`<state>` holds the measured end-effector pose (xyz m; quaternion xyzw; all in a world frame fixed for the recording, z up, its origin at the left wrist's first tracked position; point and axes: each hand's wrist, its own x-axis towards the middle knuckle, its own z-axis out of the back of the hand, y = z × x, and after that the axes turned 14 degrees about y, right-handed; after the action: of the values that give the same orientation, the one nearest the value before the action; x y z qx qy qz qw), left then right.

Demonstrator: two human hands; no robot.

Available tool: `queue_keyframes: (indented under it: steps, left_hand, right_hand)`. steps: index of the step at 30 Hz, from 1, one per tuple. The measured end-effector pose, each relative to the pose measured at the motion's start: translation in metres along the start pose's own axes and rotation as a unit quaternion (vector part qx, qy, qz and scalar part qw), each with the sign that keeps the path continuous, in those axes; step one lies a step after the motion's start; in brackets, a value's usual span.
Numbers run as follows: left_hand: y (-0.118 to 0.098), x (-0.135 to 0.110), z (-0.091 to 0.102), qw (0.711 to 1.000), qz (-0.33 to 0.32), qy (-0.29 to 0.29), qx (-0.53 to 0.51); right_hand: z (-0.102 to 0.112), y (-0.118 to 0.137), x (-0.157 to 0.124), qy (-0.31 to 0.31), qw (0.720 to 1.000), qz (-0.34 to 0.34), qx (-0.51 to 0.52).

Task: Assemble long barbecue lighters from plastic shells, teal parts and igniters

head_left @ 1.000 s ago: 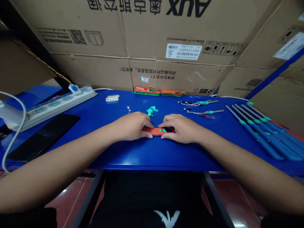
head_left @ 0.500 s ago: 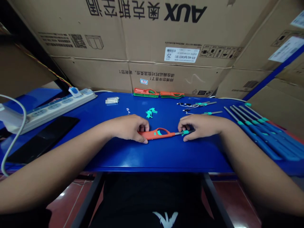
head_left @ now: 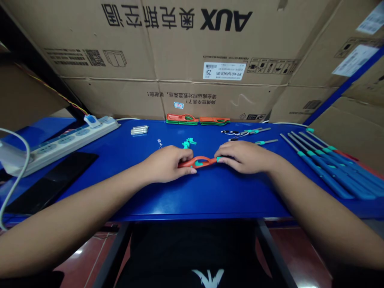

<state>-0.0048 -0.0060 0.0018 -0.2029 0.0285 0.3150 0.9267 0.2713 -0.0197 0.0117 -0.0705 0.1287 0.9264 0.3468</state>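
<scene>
An orange lighter handle (head_left: 200,161) with a teal trigger lies on the blue table (head_left: 192,196) between my hands. My left hand (head_left: 168,163) is closed round its left end. My right hand (head_left: 243,156) is closed over its right end, where a teal collar and metal rod join the handle; most of the rod is hidden under the fingers. Small teal parts (head_left: 188,143) lie just behind the handle.
Stacked orange and green handle shells (head_left: 198,119) lie at the back. Rods with wires (head_left: 255,136) and several long blue tubes (head_left: 327,170) lie to the right. A power strip (head_left: 63,142), a black phone (head_left: 51,180) and clear tubes (head_left: 139,130) are on the left. Cardboard boxes (head_left: 192,60) stand behind.
My right hand slid out to the right with the rod, then came back left against the handle's end. My left hand kept hold of the handle.
</scene>
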Motion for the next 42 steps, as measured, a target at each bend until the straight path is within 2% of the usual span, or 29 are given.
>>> queue_keyframes:
  steps: [4,8,11,16,21,24,28,30,34,38,42]
  left_hand:
    - [-0.005,-0.001,-0.006,0.995,0.021,-0.084,0.048]
    - [-0.006,-0.003,-0.011,0.987,0.023,-0.116,0.106]
    - [-0.005,-0.004,-0.015,0.979,0.021,-0.148,0.14]
    - [-0.008,-0.002,-0.026,0.972,-0.009,-0.163,0.168]
    - [-0.008,-0.002,-0.025,0.978,0.009,-0.183,0.103]
    - [-0.005,-0.003,-0.015,0.987,0.009,-0.155,0.05]
    - [-0.001,-0.004,0.001,0.995,0.005,-0.035,-0.094]
    - [-0.001,-0.003,0.006,0.993,-0.002,-0.005,-0.121]
    - [-0.001,-0.002,0.004,0.998,-0.027,-0.036,-0.046]
    - [0.001,-0.001,-0.001,0.997,-0.019,-0.058,-0.042]
    - [0.002,0.0,-0.007,0.997,-0.014,-0.074,-0.007]
  right_hand:
    - [-0.002,0.004,0.003,-0.03,0.999,-0.03,-0.002]
    - [-0.005,0.004,0.004,-0.039,0.999,-0.015,-0.023]
    - [-0.007,0.009,0.007,-0.05,0.995,-0.043,-0.073]
    - [-0.013,0.016,0.014,-0.024,0.991,-0.072,-0.109]
    - [-0.02,0.019,0.017,-0.068,0.987,-0.073,-0.126]
    - [-0.019,0.02,0.017,-0.067,0.99,-0.068,-0.105]
    - [-0.013,0.019,0.014,-0.051,0.998,-0.028,0.001]
    - [-0.011,0.018,0.013,-0.064,0.996,-0.012,0.053]
    - [-0.015,0.018,0.016,-0.091,0.99,-0.03,0.101]
    - [-0.022,0.022,0.021,-0.16,0.981,-0.067,0.088]
    - [-0.023,0.024,0.022,-0.147,0.983,-0.06,0.088]
